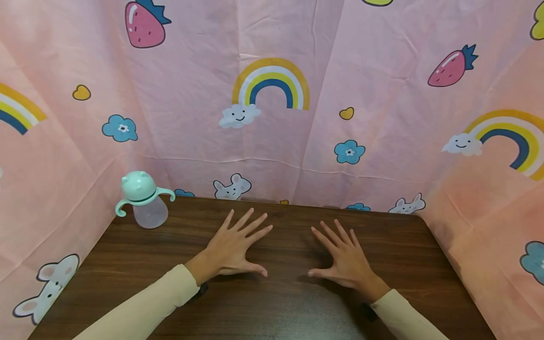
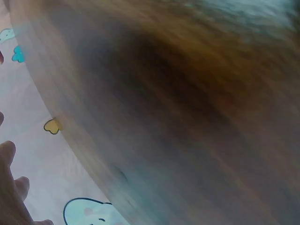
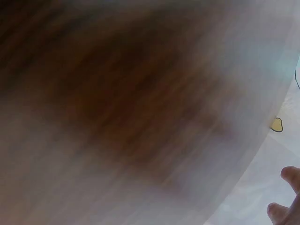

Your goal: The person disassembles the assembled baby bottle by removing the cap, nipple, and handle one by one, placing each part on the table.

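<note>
Both hands are spread with straight fingers over the dark wooden table in the head view. The left hand (image 1: 231, 248) is left of the middle, its thumb pointing right, and holds nothing. Facing it from the right, the right hand (image 1: 348, 262) has its thumb pointing left and is also bare. A sippy cup (image 1: 150, 212) with a mint green lid and two handles stands upright at the table's back left corner, apart from the left hand, which is the nearer one. Some fingers (image 2: 8, 152) show at the left wrist view's edge, and fingertips (image 3: 277, 212) at the right wrist view's edge.
The brown table (image 1: 272, 302) has wood grain and a glossy patch near the front. A pink cloth (image 1: 191, 94) printed with rainbows, strawberries, flowers and rabbits hangs behind the table and along both sides. Much of the tabletop is blurred in both wrist views.
</note>
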A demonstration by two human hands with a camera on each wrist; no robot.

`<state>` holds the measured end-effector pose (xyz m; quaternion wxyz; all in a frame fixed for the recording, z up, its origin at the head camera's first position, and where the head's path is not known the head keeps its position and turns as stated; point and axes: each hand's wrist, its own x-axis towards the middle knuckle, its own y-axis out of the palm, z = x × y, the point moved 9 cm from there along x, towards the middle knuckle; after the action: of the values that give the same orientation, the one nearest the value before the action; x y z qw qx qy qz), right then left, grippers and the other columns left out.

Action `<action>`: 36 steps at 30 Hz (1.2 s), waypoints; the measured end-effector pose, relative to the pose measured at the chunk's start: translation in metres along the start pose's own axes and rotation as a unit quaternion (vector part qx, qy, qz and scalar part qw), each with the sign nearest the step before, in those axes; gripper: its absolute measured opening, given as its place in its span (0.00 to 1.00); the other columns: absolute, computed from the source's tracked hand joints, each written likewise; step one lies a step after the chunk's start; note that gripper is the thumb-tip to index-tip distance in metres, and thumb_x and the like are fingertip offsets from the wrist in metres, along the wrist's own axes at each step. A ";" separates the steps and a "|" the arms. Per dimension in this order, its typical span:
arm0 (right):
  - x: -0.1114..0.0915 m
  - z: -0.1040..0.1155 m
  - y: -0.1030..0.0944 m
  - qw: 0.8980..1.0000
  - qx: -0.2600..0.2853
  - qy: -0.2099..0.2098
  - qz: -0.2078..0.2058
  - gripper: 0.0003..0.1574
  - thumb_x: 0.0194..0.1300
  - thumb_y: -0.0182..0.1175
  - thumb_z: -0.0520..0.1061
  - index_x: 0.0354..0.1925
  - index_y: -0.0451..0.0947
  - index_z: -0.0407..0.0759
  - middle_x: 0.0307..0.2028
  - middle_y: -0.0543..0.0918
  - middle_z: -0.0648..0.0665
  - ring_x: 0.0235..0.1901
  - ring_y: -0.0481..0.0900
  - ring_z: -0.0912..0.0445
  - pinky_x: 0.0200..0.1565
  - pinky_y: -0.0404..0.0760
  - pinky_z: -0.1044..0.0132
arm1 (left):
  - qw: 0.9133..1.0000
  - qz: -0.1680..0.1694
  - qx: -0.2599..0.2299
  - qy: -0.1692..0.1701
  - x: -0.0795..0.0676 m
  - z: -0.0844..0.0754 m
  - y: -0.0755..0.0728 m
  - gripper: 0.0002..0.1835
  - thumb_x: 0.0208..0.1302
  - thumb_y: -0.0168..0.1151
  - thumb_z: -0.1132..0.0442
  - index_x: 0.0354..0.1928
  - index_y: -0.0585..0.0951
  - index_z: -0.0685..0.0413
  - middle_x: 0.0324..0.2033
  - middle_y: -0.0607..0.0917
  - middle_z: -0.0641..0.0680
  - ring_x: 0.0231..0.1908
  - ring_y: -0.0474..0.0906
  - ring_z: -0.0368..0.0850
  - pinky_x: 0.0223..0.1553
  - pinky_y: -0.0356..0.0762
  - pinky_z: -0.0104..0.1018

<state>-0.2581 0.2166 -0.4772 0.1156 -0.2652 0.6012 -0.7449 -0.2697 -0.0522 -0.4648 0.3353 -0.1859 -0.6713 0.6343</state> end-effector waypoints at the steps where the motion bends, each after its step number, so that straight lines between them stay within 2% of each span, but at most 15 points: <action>1: -0.001 -0.001 0.000 1.000 -0.001 0.001 0.000 0.72 0.58 0.59 0.92 0.87 0.61 0.57 0.85 0.63 0.42 0.83 0.53 0.30 0.71 0.55 0.16 | 1.000 -0.005 -0.001 0.001 -0.002 0.001 0.000 0.64 0.58 0.42 0.06 0.88 0.62 0.36 0.88 0.54 0.50 0.86 0.47 0.62 0.77 0.47 0.79; 6: -0.005 -0.005 -0.004 1.000 0.003 0.008 -0.001 0.72 0.58 0.63 0.90 0.87 0.61 0.57 0.85 0.63 0.41 0.83 0.52 0.30 0.71 0.53 0.17 | 1.000 -0.027 -0.003 0.001 -0.009 0.007 -0.002 0.64 0.58 0.35 0.05 0.87 0.65 0.37 0.87 0.57 0.51 0.85 0.50 0.63 0.76 0.48 0.79; 13: -0.011 -0.014 -0.007 1.000 0.001 0.027 0.005 0.71 0.58 0.67 0.87 0.87 0.60 0.59 0.85 0.62 0.42 0.84 0.52 0.31 0.73 0.51 0.17 | 1.000 -0.023 0.015 -0.007 -0.016 0.014 -0.002 0.63 0.57 0.41 0.05 0.86 0.66 0.36 0.87 0.57 0.50 0.85 0.50 0.62 0.76 0.50 0.79; 25: -0.019 -0.024 -0.011 0.999 0.014 0.039 -0.007 0.70 0.57 0.69 0.85 0.87 0.62 0.59 0.84 0.65 0.41 0.83 0.53 0.30 0.71 0.53 0.17 | 0.999 -0.030 0.009 -0.016 -0.026 0.021 -0.003 0.63 0.58 0.43 0.06 0.86 0.67 0.39 0.87 0.59 0.51 0.84 0.52 0.64 0.75 0.52 0.80; 31: -0.016 -0.026 -0.012 0.993 0.095 0.061 -0.020 0.64 0.61 0.75 0.75 0.86 0.64 0.55 0.81 0.69 0.41 0.82 0.54 0.29 0.71 0.53 0.16 | 0.998 -0.030 -0.024 -0.044 -0.027 0.024 -0.003 0.64 0.59 0.47 0.08 0.89 0.60 0.39 0.88 0.56 0.51 0.85 0.51 0.63 0.75 0.51 0.80; 36: -0.010 -0.026 -0.013 0.977 0.193 0.086 -0.030 0.61 0.66 0.78 0.63 0.87 0.62 0.53 0.82 0.67 0.39 0.83 0.52 0.27 0.69 0.54 0.14 | 0.992 -0.029 -0.088 -0.083 -0.026 0.029 -0.001 0.61 0.63 0.59 0.16 0.90 0.55 0.37 0.88 0.52 0.50 0.85 0.50 0.63 0.76 0.49 0.79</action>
<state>-0.2618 0.2462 -0.4704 0.0902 -0.1907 0.4453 -0.8702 -0.2706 -0.0911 -0.4684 0.2794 -0.1416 -0.7549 0.5762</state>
